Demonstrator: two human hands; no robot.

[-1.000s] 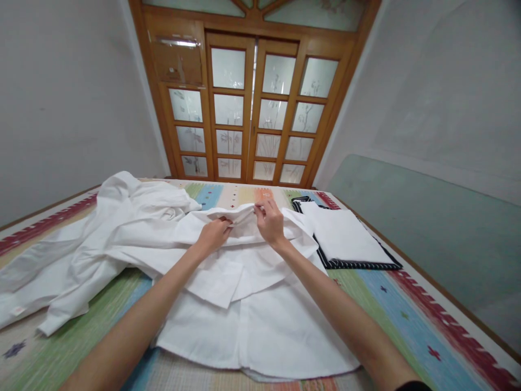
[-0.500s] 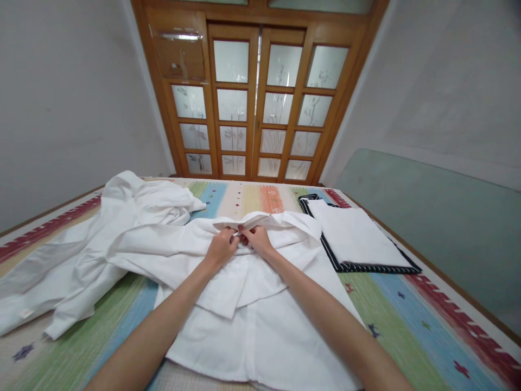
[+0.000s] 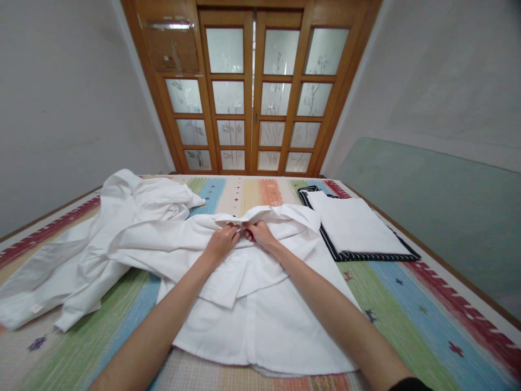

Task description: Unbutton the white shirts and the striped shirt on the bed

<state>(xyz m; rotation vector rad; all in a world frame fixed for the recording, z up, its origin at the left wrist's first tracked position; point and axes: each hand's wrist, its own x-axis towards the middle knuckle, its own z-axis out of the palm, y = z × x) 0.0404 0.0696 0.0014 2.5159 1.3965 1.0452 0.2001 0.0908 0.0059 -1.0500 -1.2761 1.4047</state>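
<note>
Fingers on both are pinched tight on the collar point(image 3: 285, 213) of a white shirt point(image 3: 252, 320), with the left hand point(image 3: 221, 243) and right hand point(image 3: 259, 234) nearly touching. Shirt's spread flat on a stripy bedspread point(image 3: 407, 304). Crumpled white clothes point(image 3: 134, 212) sit to its left, a folded pile point(image 3: 354, 225) to its right.

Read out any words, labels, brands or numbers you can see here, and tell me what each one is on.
No text here can be read.
Small tag on the white sleeve at the left: too small to read.
White shirt pinched by the left hand and right hand: no print visible.
Door panes: etched plant patterns only, no letters.
</note>
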